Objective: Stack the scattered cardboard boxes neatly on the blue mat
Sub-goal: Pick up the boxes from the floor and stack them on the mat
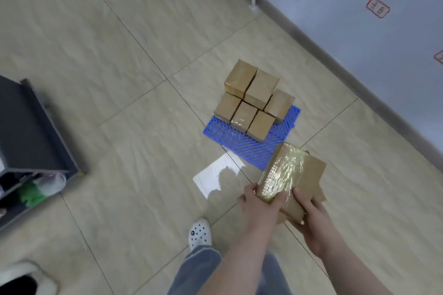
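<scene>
Cardboard box (pixel 291 176) gripped by left hand (pixel 260 203) and right hand (pixel 309 213); stacked boxes (pixel 251 100) on blue mat (pixel 242 146).

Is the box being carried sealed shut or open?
Shut. The carried box has shiny clear tape across its top, no flap lifted, gripped by the left hand and right hand.

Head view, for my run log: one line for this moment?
hands: left, right carrying cardboard box | blue mat: boxes stacked

left hand (pixel 260 201) and right hand (pixel 309 211) together, fingers curled, forearms extended forward
</scene>
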`<state>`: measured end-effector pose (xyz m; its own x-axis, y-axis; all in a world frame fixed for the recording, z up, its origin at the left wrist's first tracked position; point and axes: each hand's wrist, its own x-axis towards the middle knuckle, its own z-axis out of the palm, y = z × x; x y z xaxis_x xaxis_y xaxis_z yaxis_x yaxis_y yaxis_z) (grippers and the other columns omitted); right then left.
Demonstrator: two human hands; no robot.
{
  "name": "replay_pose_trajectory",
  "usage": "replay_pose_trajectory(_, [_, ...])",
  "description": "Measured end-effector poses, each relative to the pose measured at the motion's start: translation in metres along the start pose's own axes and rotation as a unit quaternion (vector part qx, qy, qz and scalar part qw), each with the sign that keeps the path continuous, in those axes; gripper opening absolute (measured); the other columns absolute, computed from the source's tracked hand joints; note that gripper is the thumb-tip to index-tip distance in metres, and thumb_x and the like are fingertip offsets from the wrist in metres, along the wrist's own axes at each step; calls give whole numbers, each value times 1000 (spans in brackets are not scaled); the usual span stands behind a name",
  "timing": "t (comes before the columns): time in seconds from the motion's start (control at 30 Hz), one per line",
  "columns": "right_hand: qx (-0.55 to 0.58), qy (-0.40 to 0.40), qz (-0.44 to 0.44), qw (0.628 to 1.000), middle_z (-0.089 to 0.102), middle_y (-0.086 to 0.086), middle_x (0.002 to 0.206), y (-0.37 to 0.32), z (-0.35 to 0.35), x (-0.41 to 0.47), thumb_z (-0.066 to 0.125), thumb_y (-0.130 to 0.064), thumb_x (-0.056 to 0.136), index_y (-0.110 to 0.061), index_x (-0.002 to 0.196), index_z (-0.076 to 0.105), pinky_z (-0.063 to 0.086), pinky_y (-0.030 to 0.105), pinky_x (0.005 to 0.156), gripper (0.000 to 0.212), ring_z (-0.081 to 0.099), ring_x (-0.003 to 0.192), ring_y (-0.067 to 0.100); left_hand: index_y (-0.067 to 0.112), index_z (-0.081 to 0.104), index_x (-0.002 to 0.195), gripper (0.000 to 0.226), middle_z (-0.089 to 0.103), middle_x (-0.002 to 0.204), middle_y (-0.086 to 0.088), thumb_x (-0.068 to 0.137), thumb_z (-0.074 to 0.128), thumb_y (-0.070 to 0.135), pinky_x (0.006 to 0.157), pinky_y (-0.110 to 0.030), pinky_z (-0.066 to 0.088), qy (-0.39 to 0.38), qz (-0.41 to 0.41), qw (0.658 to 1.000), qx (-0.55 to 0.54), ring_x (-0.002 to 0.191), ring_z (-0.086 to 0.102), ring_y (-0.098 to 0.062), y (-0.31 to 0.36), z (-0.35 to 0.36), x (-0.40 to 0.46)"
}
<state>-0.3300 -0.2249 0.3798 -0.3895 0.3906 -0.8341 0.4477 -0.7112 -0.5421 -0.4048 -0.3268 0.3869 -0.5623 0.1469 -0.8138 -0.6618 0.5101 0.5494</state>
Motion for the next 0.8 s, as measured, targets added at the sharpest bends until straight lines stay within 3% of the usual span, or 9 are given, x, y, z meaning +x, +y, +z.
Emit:
replay_pose_trajectory(0.1, [7,11,-11,1000,70,-4,118,-19,13,14,69,-28,82,-25,129,55,50,36,83,49,69,92,12,19,50,124,72,43,119,3,66,78,51,94,-26,42,7,38,996,79,108,54,-16,26,-7,22])
replay_pose_trajectory(0.17, [9,23,-18,1000,72,-6,113,-36,24,25,73,-30,76,-25,131,53,51,37,80,58,71,89,12,17,54,123,74,47,118,2,64,79,52,100,-31,42,5,50,992,113,112,55,-18,47,-8,39])
replay_pose_trajectory(0.3, [43,47,6,998,67,0,122,-72,46,65,77,-32,75,-22,136,44,54,37,73,71,69,97,18,13,60,115,68,55,111,-2,61,82,49,93,-29,45,19,63,989,131,103,58,-19,96,1,84])
replay_pose_trajectory(0.4, [77,57,12,995,64,-2,117,-105,59,102,76,-27,79,-31,128,37,54,38,81,63,67,100,21,16,64,109,81,65,105,-3,46,74,66,89,-35,51,17,60,992,109,97,64,-19,129,15,124])
replay_pose_trajectory(0.47, [75,60,1,995,65,-1,120,-123,65,127,80,-30,75,-24,130,42,56,36,82,67,70,99,20,19,60,112,87,63,114,-1,44,71,72,92,-40,51,2,45,994,95,101,62,-19,142,25,154])
replay_pose_trajectory(0.6, [92,74,-14,993,69,3,115,-148,67,180,76,-23,80,-18,133,46,59,34,76,61,73,87,16,26,46,132,73,48,130,2,71,77,50,100,-42,47,-70,1,998,-7,119,52,-21,158,42,207])
replay_pose_trajectory(0.7, [88,77,-21,993,70,5,116,-156,68,226,79,-26,75,-16,130,49,58,33,71,64,73,90,19,24,44,136,71,51,136,-6,76,79,36,84,-33,57,-110,-50,986,-111,111,61,-24,165,57,250])
replay_pose_trajectory(0.8, [101,92,-18,991,68,9,117,-162,66,275,76,-24,80,-15,129,49,57,25,60,56,74,84,16,16,47,134,69,59,125,-9,75,80,31,72,-24,57,-104,-80,983,-126,101,67,-23,172,82,297])
